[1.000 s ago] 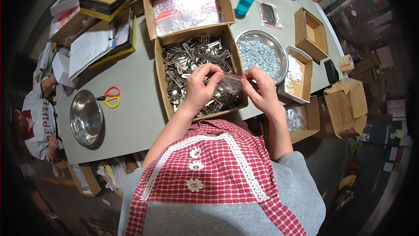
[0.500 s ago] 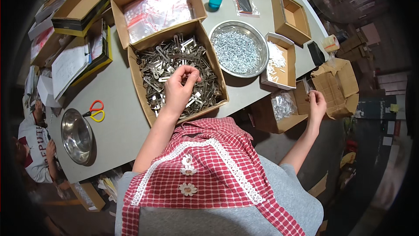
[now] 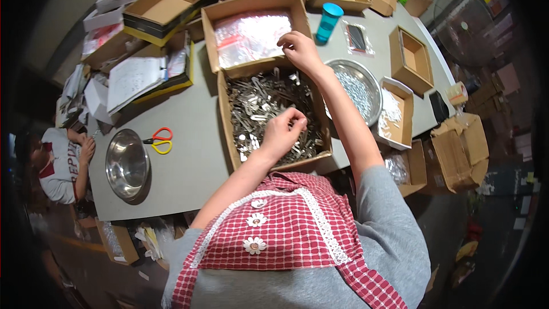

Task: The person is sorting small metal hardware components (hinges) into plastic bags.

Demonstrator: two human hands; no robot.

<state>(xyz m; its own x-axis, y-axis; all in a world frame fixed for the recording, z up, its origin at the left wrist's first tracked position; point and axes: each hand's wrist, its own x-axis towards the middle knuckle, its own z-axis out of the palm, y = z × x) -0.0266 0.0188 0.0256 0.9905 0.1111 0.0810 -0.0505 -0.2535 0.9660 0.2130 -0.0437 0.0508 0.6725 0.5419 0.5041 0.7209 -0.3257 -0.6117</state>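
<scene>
Half-curled right hand (image 3: 301, 52) hangs by the box (image 3: 298, 14) edge, over bags (image 3: 251, 32); left hand (image 3: 281, 134) half-curls above metal pieces (image 3: 251, 100); any grip unclear.

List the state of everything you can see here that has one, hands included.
Left hand: curled, contents unclear
Right hand: curled, contents unclear
Bag box: open, holding clear bags
Clip box: open, heaped with metal clips
Scissors: lying down, blades not clearly visible
Metal bowl: open side up
Metal pan: open, holding silvery pieces
White-sided carton: open, holding white pieces
Blue-green cup: upright
</scene>
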